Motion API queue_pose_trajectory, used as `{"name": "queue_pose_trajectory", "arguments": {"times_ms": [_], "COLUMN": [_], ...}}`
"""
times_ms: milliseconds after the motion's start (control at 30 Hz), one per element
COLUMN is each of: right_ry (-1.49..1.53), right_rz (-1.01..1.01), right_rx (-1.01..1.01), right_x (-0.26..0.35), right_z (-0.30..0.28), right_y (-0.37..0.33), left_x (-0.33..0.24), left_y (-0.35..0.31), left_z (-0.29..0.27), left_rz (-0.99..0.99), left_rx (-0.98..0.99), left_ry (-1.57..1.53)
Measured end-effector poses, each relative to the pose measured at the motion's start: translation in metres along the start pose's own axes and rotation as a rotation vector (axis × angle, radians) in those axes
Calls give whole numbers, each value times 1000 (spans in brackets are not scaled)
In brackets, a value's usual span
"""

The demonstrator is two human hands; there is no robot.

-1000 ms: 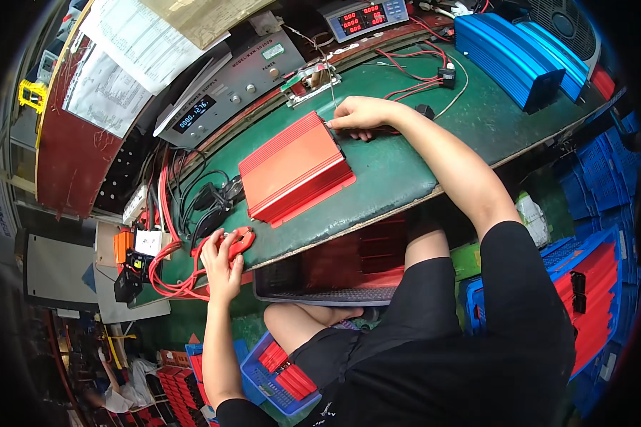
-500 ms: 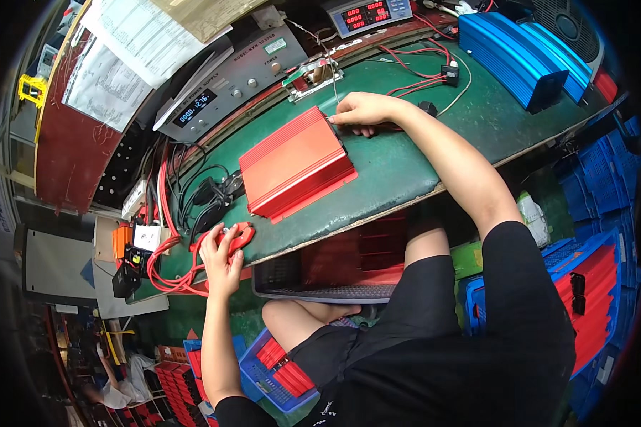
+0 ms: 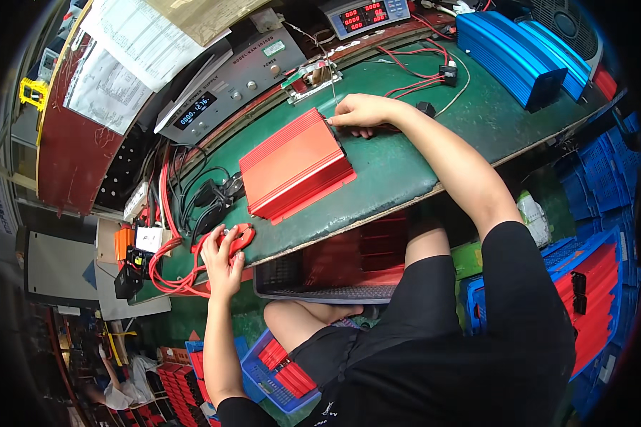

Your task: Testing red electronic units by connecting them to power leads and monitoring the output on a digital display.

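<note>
Left grip: the left grip [image 3: 223,269] is clamped on one red clamp [image 3: 244,235], near the front edge of the counter [image 3: 399,186]; the fingers are laid over it.
Right grip: the right grip [image 3: 367,112] is placed at the right end of the red box, with the thumb side touching it and the fingers curled; whether anything is held under them cannot be told.
Red box: one red box [image 3: 292,167] with ribbed top is seen, lying flat on the counter between both grips.
Cables: several red cables [image 3: 167,274] are gathered left of the left grip, and black cables [image 3: 189,188] are tangled behind; their exact number cannot be counted.
Fixture: one small fixture [image 3: 312,80] is set behind the red box.
Instruments: two are counted, one grey power supply [image 3: 246,75] and one meter [image 3: 365,16] with red digits, both at the back.
Blue cases: two blue cases [image 3: 509,57] are stood side by side at the far right, with one black fan [image 3: 563,21] behind.
Surface: the counter is covered in green, worn along the front edge.
Room: one dark crate [image 3: 320,293] is kept beneath, one blue basket [image 3: 281,400] with red parts is seen by the knee, and one person [image 3: 124,390] is seen at lower left, blurred.
</note>
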State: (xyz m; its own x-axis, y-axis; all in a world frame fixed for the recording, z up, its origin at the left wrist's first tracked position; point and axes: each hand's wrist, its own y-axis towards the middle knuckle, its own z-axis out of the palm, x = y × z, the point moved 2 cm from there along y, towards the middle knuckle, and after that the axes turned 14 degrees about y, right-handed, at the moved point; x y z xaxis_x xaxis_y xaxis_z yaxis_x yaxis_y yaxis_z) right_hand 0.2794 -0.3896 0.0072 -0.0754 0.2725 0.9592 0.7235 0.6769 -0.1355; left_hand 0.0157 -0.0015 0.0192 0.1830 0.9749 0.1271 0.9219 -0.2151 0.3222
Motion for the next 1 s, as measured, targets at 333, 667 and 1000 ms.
{"name": "queue_pose_trajectory", "arguments": {"times_ms": [333, 667, 1000], "right_ry": [-20, -65, -87], "right_rz": [-1, 7, 3], "right_rx": [-5, -37, -46], "right_x": [0, 1, 2], "right_z": [2, 4, 5], "right_y": [1, -2, 0], "left_x": [0, -5, -5], "left_y": [0, 2, 2], "left_z": [0, 0, 1], "left_rz": [-12, -10, -16], "left_rx": [7, -12, -30], "left_ry": [15, 26, 28]}}
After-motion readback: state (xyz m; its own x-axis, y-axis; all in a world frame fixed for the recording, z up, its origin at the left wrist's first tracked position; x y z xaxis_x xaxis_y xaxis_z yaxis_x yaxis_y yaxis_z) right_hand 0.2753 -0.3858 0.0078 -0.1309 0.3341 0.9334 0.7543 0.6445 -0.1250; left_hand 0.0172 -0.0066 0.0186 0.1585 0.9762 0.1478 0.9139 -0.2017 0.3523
